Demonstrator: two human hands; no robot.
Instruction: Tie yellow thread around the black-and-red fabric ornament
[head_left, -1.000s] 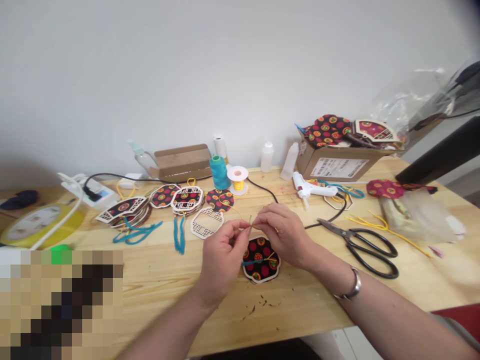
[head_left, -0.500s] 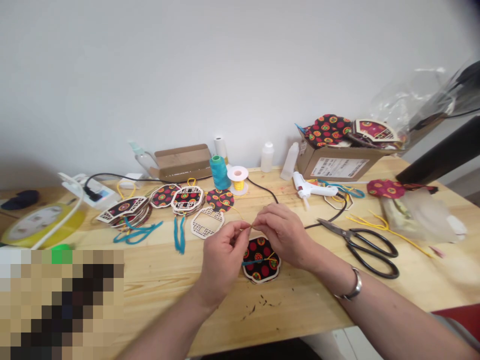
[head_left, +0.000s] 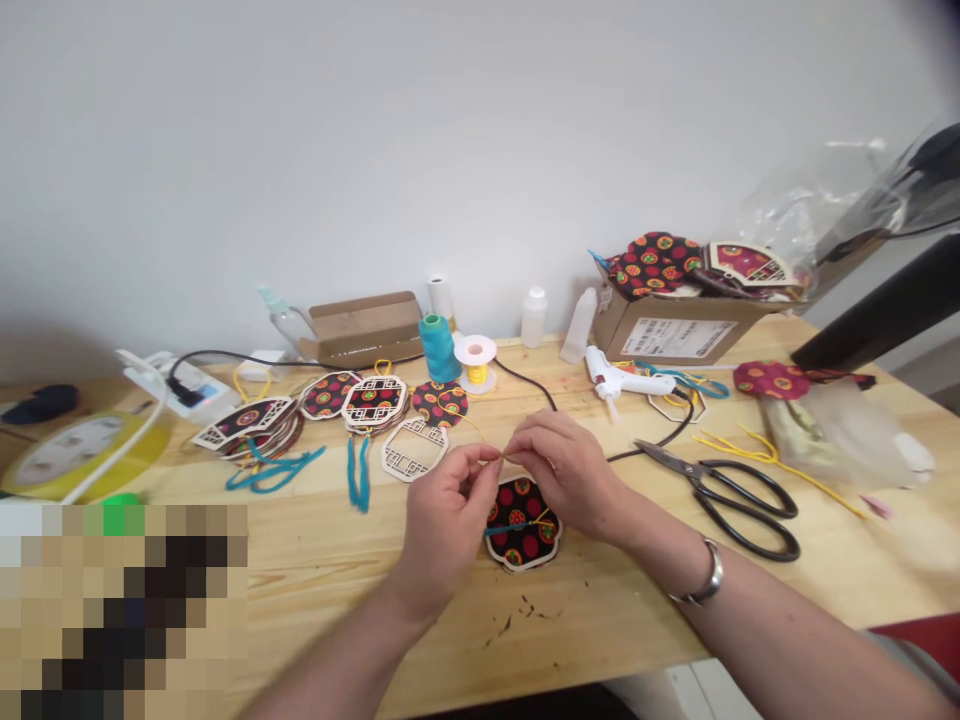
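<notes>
My left hand (head_left: 450,515) and my right hand (head_left: 566,475) meet fingertip to fingertip at the middle of the table. Both are pinched on a thin yellow thread (head_left: 482,430), which runs back toward the white spool of yellow thread (head_left: 477,372). Just below my fingers lies a dark floral fabric piece in a pale frame (head_left: 523,548), with a teal and a yellow cord across it; my hands partly cover its upper edge. A pale lattice frame (head_left: 414,449) rests left of my left hand, beside a round floral piece (head_left: 439,404).
Black-handled scissors (head_left: 746,508) lie right of my right hand, near a white glue gun (head_left: 628,378). A teal thread cone (head_left: 439,350) stands behind. Framed pieces (head_left: 375,400) are stacked at left. A cardboard box (head_left: 667,333) holds more pieces. Yellow tape (head_left: 82,455) lies far left.
</notes>
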